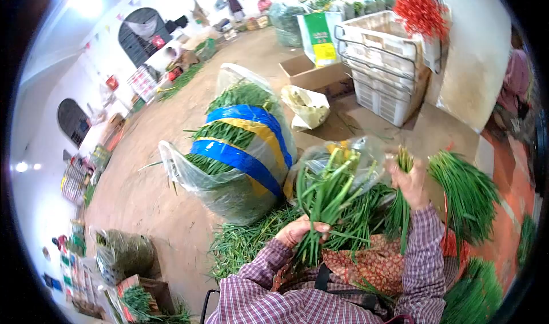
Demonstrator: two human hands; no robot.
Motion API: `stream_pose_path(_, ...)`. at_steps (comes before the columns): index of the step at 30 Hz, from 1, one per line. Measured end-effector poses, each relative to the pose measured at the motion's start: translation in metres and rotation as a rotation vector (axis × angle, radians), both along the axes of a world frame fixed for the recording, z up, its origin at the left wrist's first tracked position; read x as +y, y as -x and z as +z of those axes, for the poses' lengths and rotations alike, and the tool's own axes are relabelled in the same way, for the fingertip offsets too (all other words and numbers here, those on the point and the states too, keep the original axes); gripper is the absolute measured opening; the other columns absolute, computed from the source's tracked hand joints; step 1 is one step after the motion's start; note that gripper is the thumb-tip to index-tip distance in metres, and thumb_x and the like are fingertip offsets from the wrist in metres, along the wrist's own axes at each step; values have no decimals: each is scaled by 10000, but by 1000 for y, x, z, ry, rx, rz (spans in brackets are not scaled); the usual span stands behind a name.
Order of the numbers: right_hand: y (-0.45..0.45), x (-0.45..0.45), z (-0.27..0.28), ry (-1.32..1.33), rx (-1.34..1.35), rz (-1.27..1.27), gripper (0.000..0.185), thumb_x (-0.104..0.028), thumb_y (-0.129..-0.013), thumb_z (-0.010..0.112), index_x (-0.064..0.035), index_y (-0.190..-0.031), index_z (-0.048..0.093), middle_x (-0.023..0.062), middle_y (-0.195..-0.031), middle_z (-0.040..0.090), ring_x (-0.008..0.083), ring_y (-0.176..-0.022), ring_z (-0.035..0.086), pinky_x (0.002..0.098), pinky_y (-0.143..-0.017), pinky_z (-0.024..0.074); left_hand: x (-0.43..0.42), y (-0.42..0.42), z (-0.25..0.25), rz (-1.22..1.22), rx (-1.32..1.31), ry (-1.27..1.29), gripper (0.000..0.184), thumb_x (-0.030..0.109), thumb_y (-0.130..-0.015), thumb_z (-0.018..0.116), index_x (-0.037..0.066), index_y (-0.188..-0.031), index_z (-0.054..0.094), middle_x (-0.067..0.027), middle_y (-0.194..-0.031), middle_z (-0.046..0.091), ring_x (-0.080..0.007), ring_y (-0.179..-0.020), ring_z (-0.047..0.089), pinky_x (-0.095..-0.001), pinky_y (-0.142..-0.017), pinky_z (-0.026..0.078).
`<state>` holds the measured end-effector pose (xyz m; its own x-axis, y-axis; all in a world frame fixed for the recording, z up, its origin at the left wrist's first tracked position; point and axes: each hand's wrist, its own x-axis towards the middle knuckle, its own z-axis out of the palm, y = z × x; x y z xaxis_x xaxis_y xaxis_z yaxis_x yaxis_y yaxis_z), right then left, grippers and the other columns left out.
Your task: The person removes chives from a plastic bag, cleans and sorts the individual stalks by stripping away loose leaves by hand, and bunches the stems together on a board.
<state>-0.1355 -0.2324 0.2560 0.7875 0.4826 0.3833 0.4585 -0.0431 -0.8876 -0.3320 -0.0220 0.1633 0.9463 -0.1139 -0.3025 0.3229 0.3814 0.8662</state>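
Note:
My left hand [302,230] is closed around a loose bunch of garlic chives [327,189], its leaves fanning upward and some bent over. Raised to the right, my right hand [409,180] grips a smaller bunch of garlic chives [398,215] near the pale stem ends, with the leaves hanging down. Between the two hands, more loose green leaves [366,215] lie over my lap and against a clear plastic bag [372,152]. A neat bunch of chives [464,189] is just right of my right hand.
A big clear sack banded in blue tape [234,158] stands ahead, stuffed with greens. Leaf scraps [246,244] cover the floor at left. Beyond are a white plastic crate [380,72] with red ties [420,12], a cardboard box [314,75], and a person sitting [183,58] far off.

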Motion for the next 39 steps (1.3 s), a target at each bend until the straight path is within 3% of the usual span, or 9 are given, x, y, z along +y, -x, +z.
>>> stream_pose_path(4, 7, 14, 1, 36, 30, 123, 306, -352, -891, 621, -53, -955, 645, -6, -577, 561, 57, -418, 438, 214, -372, 373, -5, 0, 9, 6, -28, 21, 296, 215, -798, 707, 11, -1001, 637, -94, -772, 662, -167, -663, 621, -278, -610, 499)
stream_pose_path(9, -70, -46, -6, -398, 157, -325, 323, -386, -911, 587, -97, -1055, 601, 17, -772, 624, 87, -528, 522, 262, -437, 449, 5, 7, 17, 218, -119, -2, 280, 227, -799, 701, 11, -968, 645, -109, -778, 664, -183, -624, 615, -296, -564, 499)
stream_pose_path(13, -41, -76, 62, -641, 177, -646, 379, -382, -906, 589, -83, -1137, 554, 47, -807, 625, 97, -648, 583, 240, -554, 499, 21, 6, 3, 351, -103, 95, 362, 152, -787, 705, -6, -1090, 586, -123, -765, 646, -211, -602, 608, -319, -545, 498)
stream_pose_path(15, -17, -73, 67, -563, 186, -264, 312, -346, -936, 552, -104, -1133, 567, 48, -792, 615, 126, -712, 617, 297, -595, 547, 17, 0, -3, 360, -106, 210, 475, 132, -786, 707, -29, -1194, 525, -113, -763, 627, -208, -607, 592, -326, -545, 486)
stream_pose_path(18, -4, -42, 32, -192, 194, -96, 324, -350, -931, 553, -93, -1126, 567, 45, -804, 620, 109, -635, 599, 257, -514, 529, 2, -4, 6, 308, -121, 203, 497, 139, -791, 705, -40, -1213, 513, -105, -777, 622, -203, -626, 589, -322, -562, 487)
stream_pose_path(23, 32, 24, 0, -3, 262, 184, 444, -430, -825, 688, -39, -1021, 614, 6, -729, 605, 58, -568, 548, 205, -453, 465, -18, -7, 17, 333, -82, 76, 310, 164, -810, 705, -8, -1054, 622, -81, -772, 649, -164, -668, 613, -289, -581, 504)
stream_pose_path(30, 45, 45, -5, -62, -13, 78, 405, -376, -822, 713, 23, -849, 653, 66, -665, 635, 119, -549, 547, 338, -535, 460, -32, -17, 13, 309, -66, -92, 254, 118, -805, 680, -34, -999, 621, -118, -830, 664, -198, -669, 626, -316, -615, 523)
stream_pose_path(33, 38, 43, -10, 99, 47, 61, 315, -326, -858, 686, -19, -915, 649, -34, -712, 596, 58, -617, 522, 229, -561, 445, -37, -19, 13, 355, -114, -156, 298, 164, -787, 709, -31, -995, 623, -129, -871, 667, -197, -666, 630, -317, -626, 529)
stream_pose_path(39, 33, 34, -21, -113, 346, 161, 291, -324, -881, 653, -49, -966, 613, -30, -728, 566, 64, -607, 543, 214, -512, 449, -36, -13, 30, 396, -52, 224, 492, 293, -799, 719, -5, -1162, 570, -110, -1045, 655, -204, -906, 652, -343, -777, 559)
